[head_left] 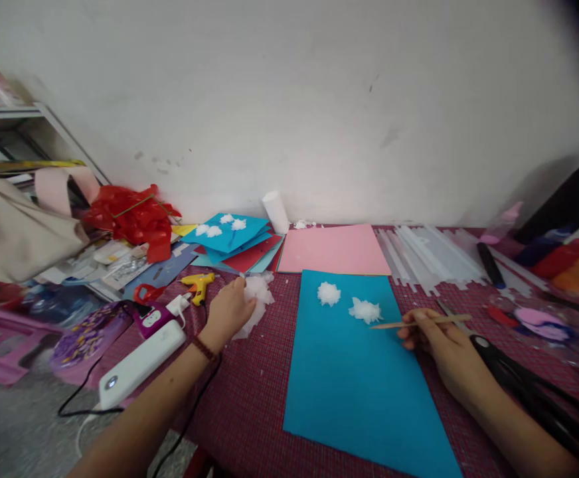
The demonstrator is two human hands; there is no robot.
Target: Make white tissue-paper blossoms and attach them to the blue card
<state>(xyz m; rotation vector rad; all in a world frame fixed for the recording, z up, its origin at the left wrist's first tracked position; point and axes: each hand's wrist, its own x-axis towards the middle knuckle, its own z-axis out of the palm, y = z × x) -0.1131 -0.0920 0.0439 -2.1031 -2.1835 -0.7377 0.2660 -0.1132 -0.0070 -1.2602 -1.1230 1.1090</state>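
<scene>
A blue paper sheet lies on the red checked tablecloth in front of me. Two white fluffy tufts sit near its far edge. My right hand rests at the sheet's right edge, fingers pinched on a thin wooden stick whose tip points at the right tuft. My left hand is left of the sheet, fingers closed on a wad of white tissue.
A pink sheet lies behind the blue one. A yellow glue gun, white power bank and cables sit left. Clear glue sticks lie at the back right, black scissors by my right wrist. A stack of coloured sheets and red ribbon sit at the far left.
</scene>
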